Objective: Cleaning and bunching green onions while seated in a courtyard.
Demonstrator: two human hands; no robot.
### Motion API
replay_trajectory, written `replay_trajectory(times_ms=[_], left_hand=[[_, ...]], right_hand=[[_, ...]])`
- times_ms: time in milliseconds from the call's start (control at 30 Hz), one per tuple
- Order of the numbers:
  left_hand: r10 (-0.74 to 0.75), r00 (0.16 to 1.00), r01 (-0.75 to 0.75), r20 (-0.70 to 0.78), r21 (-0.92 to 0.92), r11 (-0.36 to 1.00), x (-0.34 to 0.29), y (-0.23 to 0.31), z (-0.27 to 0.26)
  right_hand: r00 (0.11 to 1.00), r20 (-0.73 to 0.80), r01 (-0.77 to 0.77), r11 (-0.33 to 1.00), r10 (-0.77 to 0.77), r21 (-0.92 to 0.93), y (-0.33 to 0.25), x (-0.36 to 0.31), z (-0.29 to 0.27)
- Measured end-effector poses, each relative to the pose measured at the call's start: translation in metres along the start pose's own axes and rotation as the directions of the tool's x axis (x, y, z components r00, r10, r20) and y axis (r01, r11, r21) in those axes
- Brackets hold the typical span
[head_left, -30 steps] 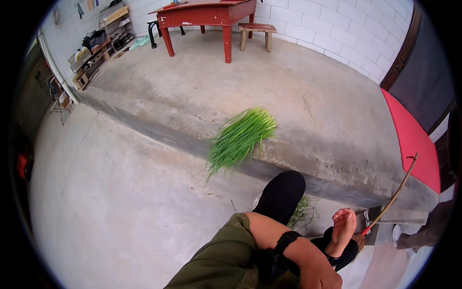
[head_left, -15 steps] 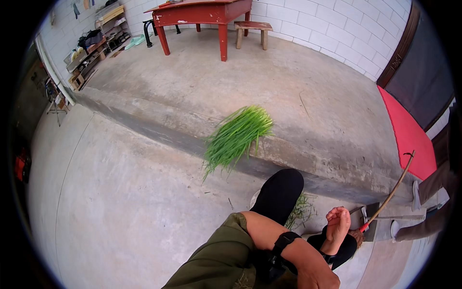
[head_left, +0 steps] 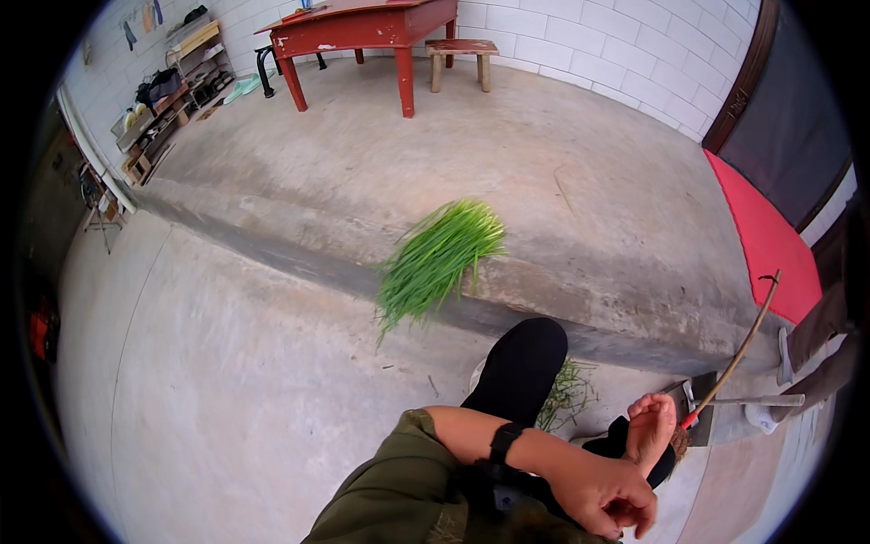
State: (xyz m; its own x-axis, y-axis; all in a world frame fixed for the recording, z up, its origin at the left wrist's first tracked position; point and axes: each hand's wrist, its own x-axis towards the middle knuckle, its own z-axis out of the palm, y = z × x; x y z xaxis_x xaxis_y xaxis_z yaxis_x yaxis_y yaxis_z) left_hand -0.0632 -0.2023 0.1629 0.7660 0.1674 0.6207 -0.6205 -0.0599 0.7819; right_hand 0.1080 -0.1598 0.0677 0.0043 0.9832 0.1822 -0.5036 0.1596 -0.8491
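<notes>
My left arm, in an olive sleeve and with a black strap, reaches across to the right. My left hand (head_left: 605, 497) is bent downward beside my right wrist, its fingers curled; whatever they may hold is hidden. My right hand (head_left: 651, 428) is raised palm-up next to my dark-clad knee, fingers curled in with nothing visible in them. A thick bunch of green chives (head_left: 441, 258) lies on the edge of the concrete step, pale ends toward the upper right and leaf tips hanging over. Loose green scraps (head_left: 566, 397) lie on the floor by my black-clad leg (head_left: 521, 367).
A red table (head_left: 362, 32) and small wooden stool (head_left: 460, 48) stand behind on the raised floor. A stick-handled broom (head_left: 739, 349) leans by a dustpan (head_left: 698, 408) at right. Another person's legs (head_left: 816, 349) are beside a red mat (head_left: 770, 240). Shelves (head_left: 163, 122) stand at left.
My left hand has come further into view and moved right to my right wrist. My right hand has shifted slightly right. The view has turned a little; the chives lie as before.
</notes>
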Motion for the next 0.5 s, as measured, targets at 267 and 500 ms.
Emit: replay_trajectory(times_ms=[267, 500], left_hand=[[0.232, 0.953, 0.011, -0.195, 0.787, 0.617, -0.015, 0.009, -0.012], [0.414, 0.896, -0.283, 0.16, 0.925, 0.255, 0.049, 0.033, 0.055]], right_hand=[[0.926, 0.313, 0.248, 0.965, -0.211, -0.083, -0.037, -0.017, 0.042], [0.972, 0.233, 0.067, 0.96, -0.002, -0.272, -0.032, -0.013, 0.03]])
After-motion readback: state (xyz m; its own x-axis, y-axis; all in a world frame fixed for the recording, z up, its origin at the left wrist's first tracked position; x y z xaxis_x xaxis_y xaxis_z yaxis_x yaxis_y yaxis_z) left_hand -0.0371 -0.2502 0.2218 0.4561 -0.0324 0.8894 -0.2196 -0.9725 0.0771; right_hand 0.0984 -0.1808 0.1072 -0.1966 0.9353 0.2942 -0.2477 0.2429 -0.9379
